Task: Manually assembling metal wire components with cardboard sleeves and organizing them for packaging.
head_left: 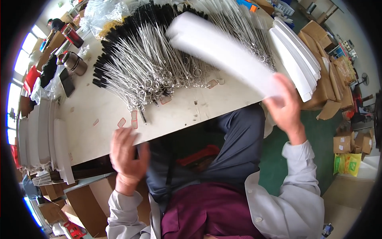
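Note:
My right hand (285, 104) grips the near end of a long flat white box or sleeve (225, 49), smeared by motion, which slants up and left over the table. Below it lies a large heap of wire-handled brushes (147, 59), black bristles at the far end and ring loops toward me. My left hand (129, 154) hovers at the table's front edge, fingers apart and holding nothing. Closest to it are several small red-edged labels (121, 122) and a short dark spiral brush tip (143, 117) on the white table (187, 105).
Long white boxes are stacked at the right (296, 59) and stand upright at the left (36, 135). A steel flask (74, 63), a dark phone (66, 82) and a red flask (73, 36) are at the left. Brown cartons (318, 79) flank the right side. A person (57, 24) is far left.

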### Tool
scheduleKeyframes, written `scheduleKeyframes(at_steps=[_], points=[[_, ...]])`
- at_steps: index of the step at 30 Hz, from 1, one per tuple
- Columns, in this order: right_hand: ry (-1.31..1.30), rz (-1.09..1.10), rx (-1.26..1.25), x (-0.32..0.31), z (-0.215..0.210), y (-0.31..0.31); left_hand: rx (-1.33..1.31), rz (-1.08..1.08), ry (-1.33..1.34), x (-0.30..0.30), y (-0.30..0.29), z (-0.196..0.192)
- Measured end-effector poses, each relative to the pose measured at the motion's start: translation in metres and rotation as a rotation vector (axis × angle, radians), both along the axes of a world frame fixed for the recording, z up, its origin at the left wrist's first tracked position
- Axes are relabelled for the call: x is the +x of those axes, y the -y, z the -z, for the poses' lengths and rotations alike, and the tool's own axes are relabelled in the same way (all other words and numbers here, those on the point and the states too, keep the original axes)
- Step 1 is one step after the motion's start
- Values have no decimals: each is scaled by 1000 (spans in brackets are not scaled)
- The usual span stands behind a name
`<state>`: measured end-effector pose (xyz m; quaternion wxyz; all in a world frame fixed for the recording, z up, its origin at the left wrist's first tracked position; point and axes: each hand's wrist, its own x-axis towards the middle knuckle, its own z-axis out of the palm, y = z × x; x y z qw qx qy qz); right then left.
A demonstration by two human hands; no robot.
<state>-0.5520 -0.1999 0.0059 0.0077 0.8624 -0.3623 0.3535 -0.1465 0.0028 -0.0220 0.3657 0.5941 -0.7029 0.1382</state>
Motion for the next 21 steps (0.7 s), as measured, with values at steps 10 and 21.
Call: scheduleKeyframes(at_steps=[10, 21], points=[[-177, -557, 243, 130, 40, -47, 434, 244, 131, -60, 62, 4], [-34, -181, 199, 136, 65, -59, 563, 2, 145, -39, 56, 25]])
